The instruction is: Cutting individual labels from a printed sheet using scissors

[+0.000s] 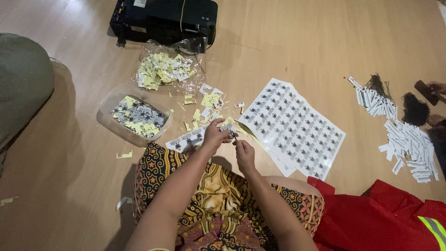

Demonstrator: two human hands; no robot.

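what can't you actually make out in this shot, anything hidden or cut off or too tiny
- Head view: what the right hand pinches is too small; its fingers cover it.
- The left hand hides part of the label strip.
- The print on the sticker sheet is too small.
- The black machine is cut off by the top edge.
- Another person's hand is cut by the right edge.

Both forearms reach forward from bottom centre, converging. Left hand (pixel 215 135) raised slightly, fingers curled in a pinch. Right hand (pixel 244 155) just beside it, lower, fingers closed, thumb tips nearly meeting.
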